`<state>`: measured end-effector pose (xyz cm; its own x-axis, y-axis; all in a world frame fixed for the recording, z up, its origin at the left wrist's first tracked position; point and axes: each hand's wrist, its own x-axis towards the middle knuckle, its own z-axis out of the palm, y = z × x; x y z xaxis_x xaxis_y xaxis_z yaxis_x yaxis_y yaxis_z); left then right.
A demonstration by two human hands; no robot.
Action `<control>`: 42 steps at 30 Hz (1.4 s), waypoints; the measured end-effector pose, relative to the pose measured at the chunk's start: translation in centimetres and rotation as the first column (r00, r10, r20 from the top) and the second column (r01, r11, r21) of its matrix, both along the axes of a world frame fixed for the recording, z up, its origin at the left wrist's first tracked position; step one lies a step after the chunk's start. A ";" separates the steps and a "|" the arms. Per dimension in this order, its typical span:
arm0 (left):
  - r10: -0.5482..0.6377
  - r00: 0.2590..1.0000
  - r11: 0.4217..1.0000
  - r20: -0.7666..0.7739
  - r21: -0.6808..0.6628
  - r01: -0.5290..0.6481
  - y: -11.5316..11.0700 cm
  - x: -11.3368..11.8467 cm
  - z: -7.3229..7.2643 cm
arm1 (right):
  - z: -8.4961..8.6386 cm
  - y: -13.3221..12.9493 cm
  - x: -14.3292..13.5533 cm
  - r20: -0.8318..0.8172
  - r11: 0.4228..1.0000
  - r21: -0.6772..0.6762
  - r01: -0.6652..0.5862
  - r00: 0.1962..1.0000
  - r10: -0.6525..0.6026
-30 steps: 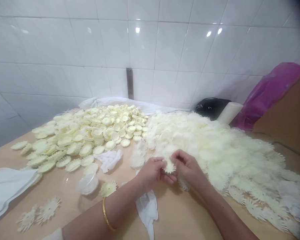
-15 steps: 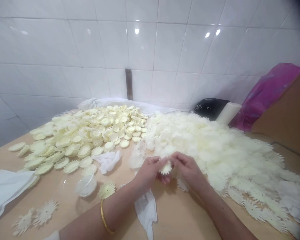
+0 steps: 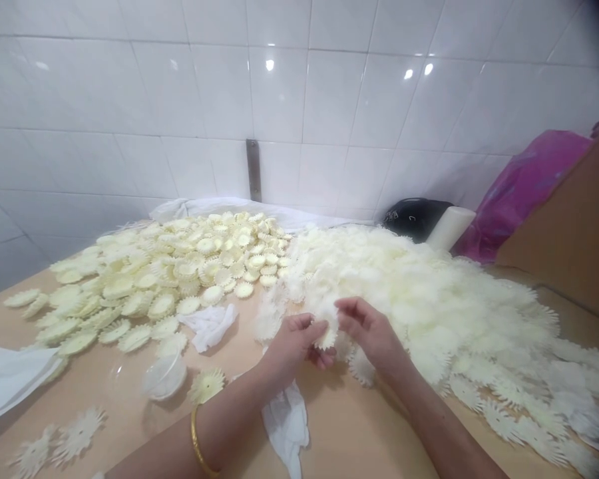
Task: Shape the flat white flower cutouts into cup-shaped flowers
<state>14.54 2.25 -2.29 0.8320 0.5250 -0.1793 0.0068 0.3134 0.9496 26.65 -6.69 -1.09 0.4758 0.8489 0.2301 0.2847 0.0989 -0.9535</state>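
My left hand (image 3: 299, 342), with a gold bangle on its wrist, pinches a small pale cream disc (image 3: 327, 332) with a toothed rim. At the disc's upper right edge is my right hand (image 3: 367, 326), its thumb and index finger bent close together; whether they grip the rim is too small to tell. Behind and to the right spreads a heap of thin white toothed pieces (image 3: 394, 293). A pile of thicker cream scalloped discs (image 3: 180, 266) covers the table's left rear. One toothed piece (image 3: 207, 386) lies beside my left forearm.
A clear plastic cup (image 3: 164, 377), crumpled white cloths (image 3: 209, 326) and two loose toothed pieces (image 3: 80, 434) lie on the table (image 3: 349, 432). Toward the back right are a black bag (image 3: 414, 218), a white roll (image 3: 450, 228) and a purple bag (image 3: 524, 186). Tiled wall behind.
My right hand has shifted slightly up and its fingers have moved around the disc's edge. More of the disc shows in my left hand. The whole view has shifted a little.
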 end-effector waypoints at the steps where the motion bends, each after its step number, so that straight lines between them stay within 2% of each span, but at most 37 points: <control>1: -0.011 1.000 1.000 -0.001 0.013 0.011 0.0 0.0 0.0 | 0.1 0.0 -0.1 0.022 1.000 -0.003 -0.020 1.000 0.020; 4: -0.063 0.998 0.997 0.005 0.046 0.062 -0.3 0.0 -0.1 | 0.4 -0.1 -0.6 0.067 1.000 0.007 0.022 0.997 -0.022; 7: -0.081 0.995 0.996 0.052 0.047 0.079 -1.0 0.2 0.4 | 0.5 -0.2 -0.8 0.042 0.975 0.032 0.220 0.974 -0.221; 11: -0.037 0.992 0.999 0.122 -0.005 0.038 -2.0 1.0 1.5 | 0.7 0.0 -1.5 -0.004 0.910 0.079 0.407 0.913 -0.408; 15: 0.007 0.990 1.000 0.143 -0.021 -0.004 -2.9 1.3 2.2 | 0.9 0.3 -2.1 -0.035 0.866 0.114 0.487 0.873 -0.486; 18: 0.042 0.994 0.997 0.098 0.062 -0.048 -3.6 0.5 2.1 | 1.1 -0.2 -0.1 -0.093 0.825 0.125 0.551 0.835 -0.543; 20: 0.038 0.999 0.989 0.016 0.144 -0.039 -3.9 -0.1 1.6 | 1.3 -1.1 2.2 -0.200 0.723 0.171 0.670 0.742 -0.640; 22: -0.001 0.998 0.985 -0.057 0.173 0.011 -4.0 -0.3 1.0 | 1.3 -1.8 4.3 -0.242 0.666 0.211 0.716 0.698 -0.674; 23: 0.001 0.998 0.985 -0.059 0.172 0.009 -3.9 -0.2 0.7 | 1.3 -2.0 4.9 -0.248 0.672 0.219 0.708 0.706 -0.663; 25: 0.008 1.000 0.991 -0.024 0.135 -0.005 -3.4 0.1 0.1 | 1.1 -2.0 5.0 -0.185 0.795 0.184 0.579 0.814 -0.550; 27: 0.017 1.000 0.997 0.016 0.070 -0.018 -2.7 0.5 -0.2 | 1.1 -1.3 4.0 -0.152 0.924 0.121 0.362 0.927 -0.343; 29: 0.024 0.999 1.000 0.039 0.003 -0.024 -2.1 0.6 -0.3 | 1.3 -0.5 2.9 -0.168 0.982 0.066 0.176 0.972 -0.163; 32: 0.077 0.997 0.995 0.031 -0.059 -0.075 -1.3 0.4 -0.3 | 1.2 0.5 1.9 -0.191 0.999 0.003 0.040 0.981 -0.039; 35: 0.108 0.994 0.990 -0.019 -0.086 -0.109 -0.8 0.2 -0.1 | 0.6 0.7 1.7 -0.183 1.000 -0.011 0.012 0.983 -0.014; 39: 0.092 0.996 0.990 -0.022 -0.101 -0.093 -0.7 0.2 0.1 | 0.1 0.4 0.8 -0.152 0.999 -0.018 -0.044 0.988 0.041; 42: 0.066 0.997 0.996 0.031 -0.069 -0.063 -0.7 0.1 0.2 | 0.2 0.0 -0.2 -0.034 0.996 -0.049 -0.068 0.997 0.066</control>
